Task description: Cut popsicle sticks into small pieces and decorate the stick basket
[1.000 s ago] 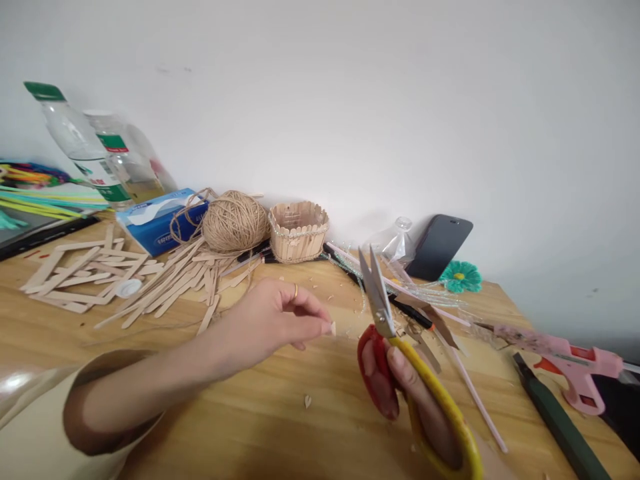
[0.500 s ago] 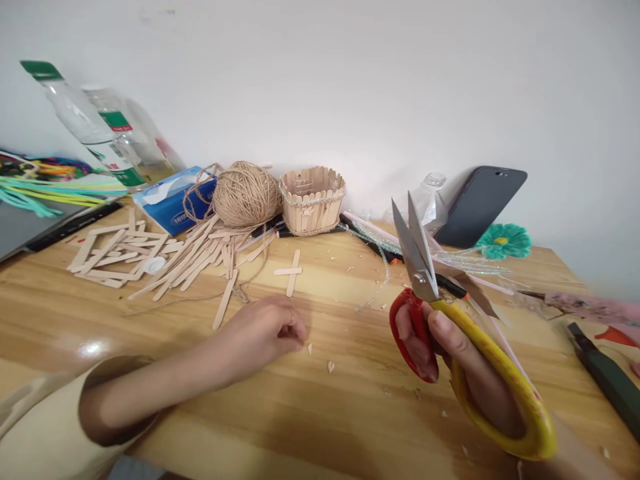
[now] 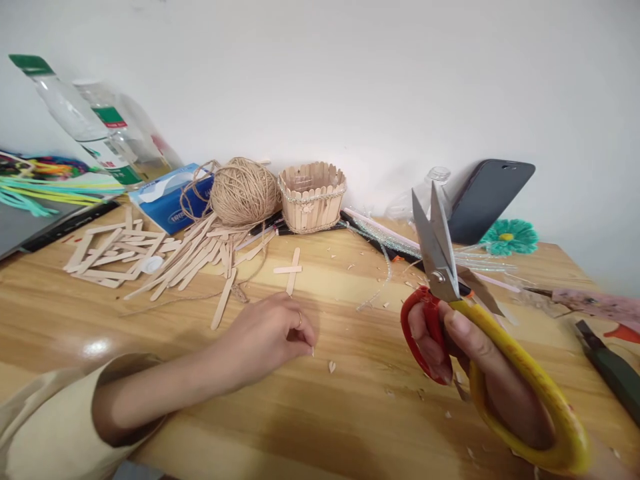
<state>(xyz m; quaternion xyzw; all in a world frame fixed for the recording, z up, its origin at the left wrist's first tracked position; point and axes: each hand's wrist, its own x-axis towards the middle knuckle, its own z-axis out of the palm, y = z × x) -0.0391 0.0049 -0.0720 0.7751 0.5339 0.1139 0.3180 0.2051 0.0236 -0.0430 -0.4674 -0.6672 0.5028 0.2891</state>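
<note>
the right hand [image 3: 487, 360] gripped the scissors [image 3: 440, 277], blades parted, over the table [image 3: 365, 427]. the left hand's [image 3: 265, 337] fingertips were bunched narrow beside a heart-shaped wood chip [image 3: 332, 367]; i couldn't tell whether they held anything. this looked like handling small cut bits, calling for a precise pinch.

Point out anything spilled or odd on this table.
Small pale wooden chips lie scattered across the brown wooden table, beside the left hand, like spilled offcuts. A round white plastic-looking cap sits among jumbled flat wooden sticks at left, seemingly misplaced.
</note>
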